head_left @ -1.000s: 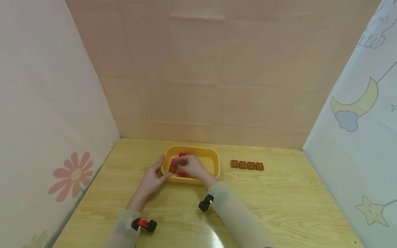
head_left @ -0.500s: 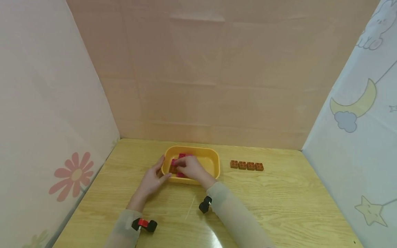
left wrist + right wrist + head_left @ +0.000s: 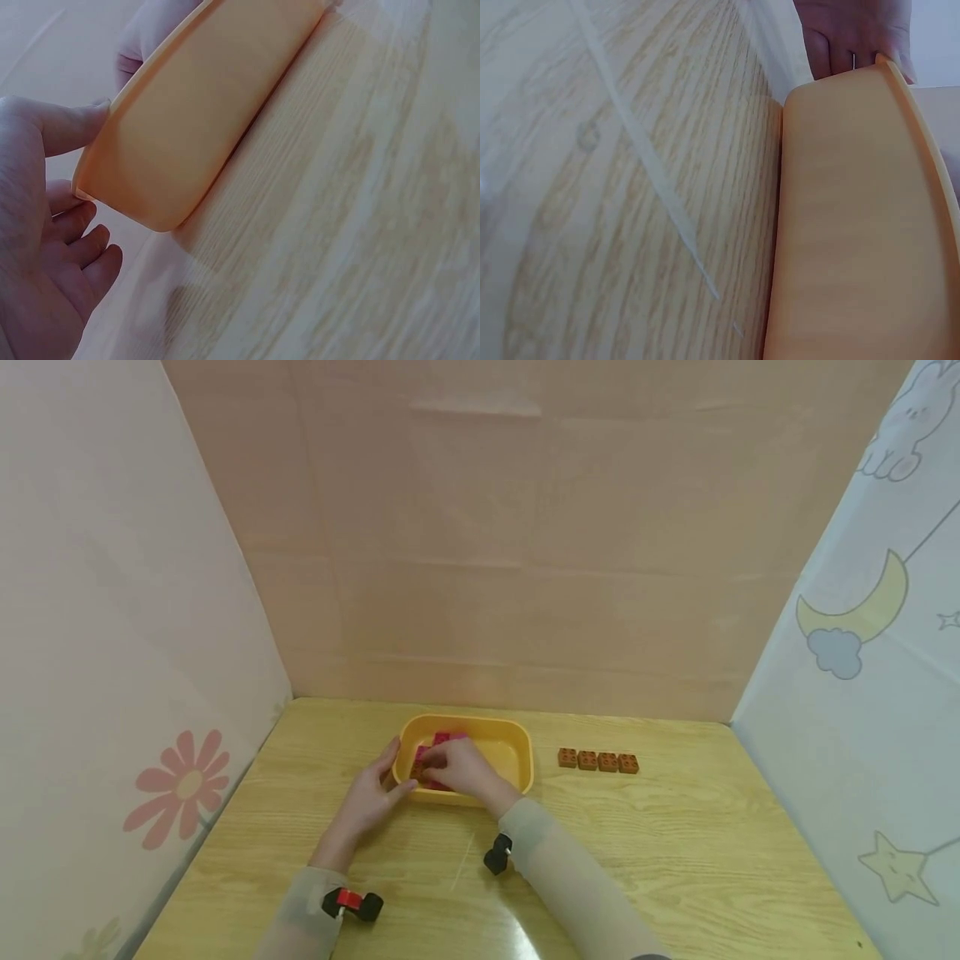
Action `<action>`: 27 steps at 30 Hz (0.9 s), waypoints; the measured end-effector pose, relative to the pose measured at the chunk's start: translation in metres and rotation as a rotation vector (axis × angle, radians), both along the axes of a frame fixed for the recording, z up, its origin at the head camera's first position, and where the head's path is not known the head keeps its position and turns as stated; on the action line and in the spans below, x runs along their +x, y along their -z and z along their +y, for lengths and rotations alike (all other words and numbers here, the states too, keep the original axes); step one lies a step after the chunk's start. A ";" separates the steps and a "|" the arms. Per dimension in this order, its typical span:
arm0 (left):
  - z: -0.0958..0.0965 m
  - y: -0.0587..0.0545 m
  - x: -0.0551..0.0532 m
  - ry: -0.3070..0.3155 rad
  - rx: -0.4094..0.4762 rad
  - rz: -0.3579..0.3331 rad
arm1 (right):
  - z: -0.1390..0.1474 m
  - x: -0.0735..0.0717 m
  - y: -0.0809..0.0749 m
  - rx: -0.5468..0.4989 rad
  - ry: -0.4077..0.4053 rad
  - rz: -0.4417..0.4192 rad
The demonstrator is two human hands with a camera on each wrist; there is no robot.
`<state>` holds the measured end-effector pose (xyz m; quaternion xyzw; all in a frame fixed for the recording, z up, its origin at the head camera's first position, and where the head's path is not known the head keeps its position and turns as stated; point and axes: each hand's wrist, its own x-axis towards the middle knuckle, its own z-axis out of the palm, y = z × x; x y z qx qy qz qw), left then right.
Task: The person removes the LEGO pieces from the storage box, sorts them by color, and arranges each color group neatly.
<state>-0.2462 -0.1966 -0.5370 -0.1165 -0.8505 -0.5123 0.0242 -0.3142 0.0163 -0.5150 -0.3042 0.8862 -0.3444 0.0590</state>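
Observation:
A yellow plastic tray [image 3: 512, 727] stands on the table with several pink toy bricks [image 3: 442, 737] and a brown toy brick [image 3: 417, 770] at its left end. My left hand [image 3: 367, 795] grips that end, thumb on the near rim and fingers around the outside; the left wrist view shows the thumb [image 3: 75, 126] on the rim. My right hand [image 3: 467, 767] reaches over the near wall into the tray, its thumb and forefinger pinching at the brown brick. The hand covers part of the bricks. From the right wrist, the tray's outer wall [image 3: 855, 217] hides the fingers.
Right of the tray, several brown toy bricks [image 3: 597, 761] lie in a straight row. A peach backdrop [image 3: 495, 635] rises behind the wooden table [image 3: 705, 843], with patterned white sheets on both sides.
My right hand's fingertips have shifted slightly left inside the tray and closed in on the brown brick. My left hand keeps its grip, and the row of bricks stays put.

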 end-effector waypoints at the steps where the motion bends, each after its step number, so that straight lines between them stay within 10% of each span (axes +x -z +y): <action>1: 0.000 0.001 0.000 -0.003 0.003 -0.003 | 0.000 0.000 0.000 -0.003 0.002 -0.002; 27: 0.001 0.000 0.000 0.001 0.007 0.003 | -0.002 0.001 -0.005 0.095 -0.018 0.019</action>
